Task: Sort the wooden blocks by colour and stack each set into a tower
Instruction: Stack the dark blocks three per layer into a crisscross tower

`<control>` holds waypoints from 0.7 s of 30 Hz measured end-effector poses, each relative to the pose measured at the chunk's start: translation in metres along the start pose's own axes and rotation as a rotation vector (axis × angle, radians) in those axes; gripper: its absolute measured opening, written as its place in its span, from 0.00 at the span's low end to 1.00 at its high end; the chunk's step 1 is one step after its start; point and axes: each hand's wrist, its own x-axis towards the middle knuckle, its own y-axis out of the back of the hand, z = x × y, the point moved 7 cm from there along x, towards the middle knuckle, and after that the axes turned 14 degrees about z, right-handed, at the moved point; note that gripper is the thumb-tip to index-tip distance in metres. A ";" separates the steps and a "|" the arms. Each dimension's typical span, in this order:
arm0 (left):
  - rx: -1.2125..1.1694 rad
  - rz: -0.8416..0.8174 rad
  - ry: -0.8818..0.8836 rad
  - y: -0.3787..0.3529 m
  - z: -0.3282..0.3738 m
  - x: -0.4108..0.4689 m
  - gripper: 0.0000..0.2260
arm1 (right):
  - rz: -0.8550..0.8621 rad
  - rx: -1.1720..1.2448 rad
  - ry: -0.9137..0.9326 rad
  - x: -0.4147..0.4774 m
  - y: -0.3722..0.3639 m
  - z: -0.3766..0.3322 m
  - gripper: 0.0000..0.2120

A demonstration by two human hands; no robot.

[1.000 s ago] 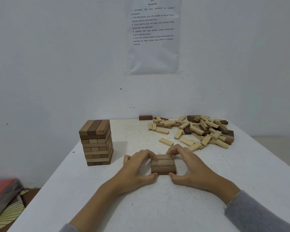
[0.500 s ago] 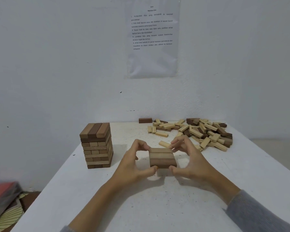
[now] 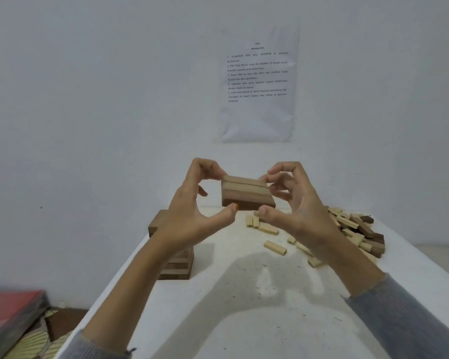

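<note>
A flat row of three brown wooden blocks (image 3: 245, 193) is held in the air above the white table (image 3: 244, 307). My left hand (image 3: 192, 213) pinches its left side between thumb and fingertips. My right hand (image 3: 293, 203) pinches its right side the same way. A brown block tower (image 3: 176, 265) stands on the table at the left, partly hidden behind my left wrist. A loose pile of light and dark blocks (image 3: 358, 234) lies at the right rear of the table, partly behind my right hand.
A few light blocks (image 3: 275, 247) lie scattered mid-table. A printed sheet (image 3: 258, 81) hangs on the white wall. A red and grey object (image 3: 8, 314) sits at lower left, beside the table's left edge.
Both hands have lifted the row of three blocks off the table and raised it high. The view has tilted with them.
</note>
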 end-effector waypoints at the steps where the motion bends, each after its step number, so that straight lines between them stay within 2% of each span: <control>1: 0.011 0.002 -0.007 0.007 -0.001 0.006 0.20 | 0.012 0.005 0.011 0.006 -0.006 -0.003 0.27; 8: -0.006 0.055 0.105 0.054 -0.042 0.023 0.24 | 0.032 -0.029 -0.002 0.023 -0.059 0.000 0.31; 21: -0.109 0.089 0.411 0.089 -0.127 -0.010 0.31 | -0.023 -0.097 -0.096 0.023 -0.125 0.050 0.28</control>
